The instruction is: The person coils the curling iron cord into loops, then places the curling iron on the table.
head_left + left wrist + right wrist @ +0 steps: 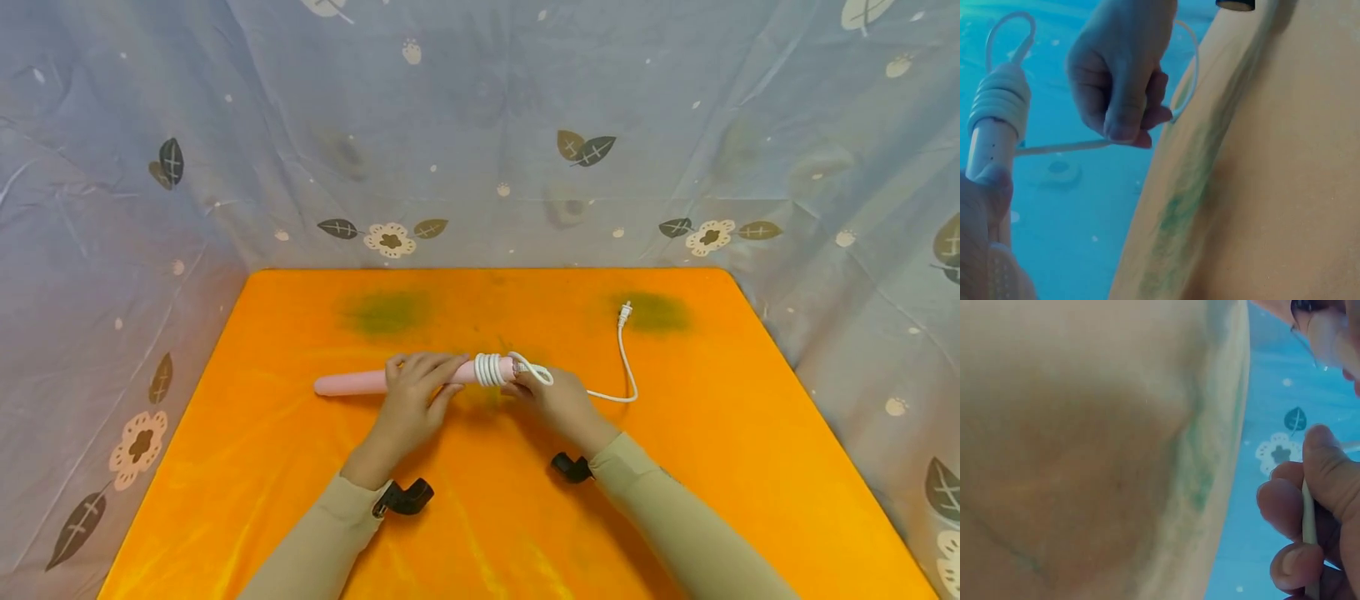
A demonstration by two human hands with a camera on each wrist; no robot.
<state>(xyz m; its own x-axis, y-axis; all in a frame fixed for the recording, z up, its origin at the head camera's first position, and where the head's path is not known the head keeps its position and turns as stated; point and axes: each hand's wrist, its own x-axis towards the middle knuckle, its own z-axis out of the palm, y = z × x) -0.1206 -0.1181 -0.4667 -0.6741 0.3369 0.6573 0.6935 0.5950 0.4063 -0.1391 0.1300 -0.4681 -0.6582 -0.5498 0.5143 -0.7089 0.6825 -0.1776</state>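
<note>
Pink wand (351, 383): mid-length hidden under left hand (414, 398). White cord (627, 362) lost behind right hand (562, 406). Sleeves (318, 533) cut off by head view's lower edge. Dots (992, 151) on the wand: too small for me to make out.

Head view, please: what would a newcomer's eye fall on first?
Probably the bright orange table, low in the picture. Next, the pink stick in the left hand, near the middle, with white cord wound around it near its right end. The right hand pinches the cord, whose plug lies farther back, to the right.
</note>
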